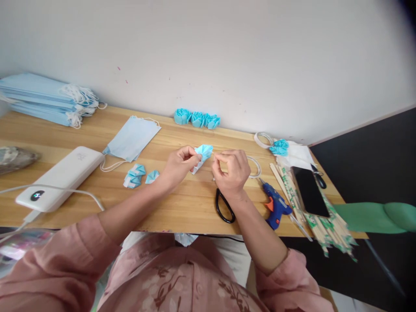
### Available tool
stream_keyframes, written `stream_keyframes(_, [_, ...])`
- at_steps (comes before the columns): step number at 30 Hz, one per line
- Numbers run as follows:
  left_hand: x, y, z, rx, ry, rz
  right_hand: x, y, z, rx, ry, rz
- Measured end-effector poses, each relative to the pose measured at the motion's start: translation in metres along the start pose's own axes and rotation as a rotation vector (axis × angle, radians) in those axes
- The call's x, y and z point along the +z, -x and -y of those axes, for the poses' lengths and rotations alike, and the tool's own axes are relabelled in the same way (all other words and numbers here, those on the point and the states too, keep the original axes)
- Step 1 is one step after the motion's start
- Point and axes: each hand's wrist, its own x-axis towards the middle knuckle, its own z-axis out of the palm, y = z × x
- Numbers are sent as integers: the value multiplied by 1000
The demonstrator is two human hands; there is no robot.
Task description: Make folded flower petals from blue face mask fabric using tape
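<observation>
Between the thumb and fingers of my left hand (180,165) is a folded light-blue paper piece (204,151) with a white strip along its lower edge. Just to its right, my right hand (232,171) is closed in a pinch; whatever the fingertips hold is too small to make out. Black-handled scissors (224,208) lie below my right hand, mostly covered by it. Several similar folded blue pieces (134,176) with white strips rest left of my left forearm. A tape roll (255,167) lies behind my right hand.
Blue paper roses (197,119) stand against the wall. Face masks (133,138) and a mask stack (42,97) are at left, with a white power bank (61,178) and its cable. At right lie a blue glue gun (275,206), wrapped chopsticks (328,234) and a phone (310,190).
</observation>
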Motion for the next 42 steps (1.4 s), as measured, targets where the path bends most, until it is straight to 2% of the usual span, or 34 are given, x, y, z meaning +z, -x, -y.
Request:
stream_keyframes(14, [2, 1, -1, 28, -21, -28, 1, 1, 3, -7, 4, 28])
stream_keyframes(29, [-2, 0, 6, 58, -13, 30, 3, 0, 4, -22, 19, 63])
stream_keyframes(42, [-1, 0, 3, 37, -9, 11, 4, 4, 4, 41, -10, 135])
